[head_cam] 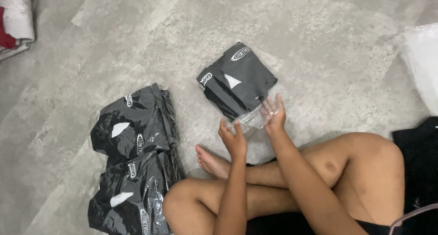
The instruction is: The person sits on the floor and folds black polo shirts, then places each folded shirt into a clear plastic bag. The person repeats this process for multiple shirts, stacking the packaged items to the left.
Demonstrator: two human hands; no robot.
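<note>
**Folded black garment in clear bag, being handled on grey floor**

A folded black garment in a clear plastic bag (238, 82) is lying on the grey concrete floor (319, 43), just ahead of the seated person's crossed legs. The right hand (274, 114) is pressing flat, fingers spread, on the bag's transparent open flap (250, 121). The left hand (233, 139) is pinching that flap's near edge. Two matching bagged black garments (132, 162) are sitting well to the left. A white plastic sack (422, 66) is resting at far right.
</note>
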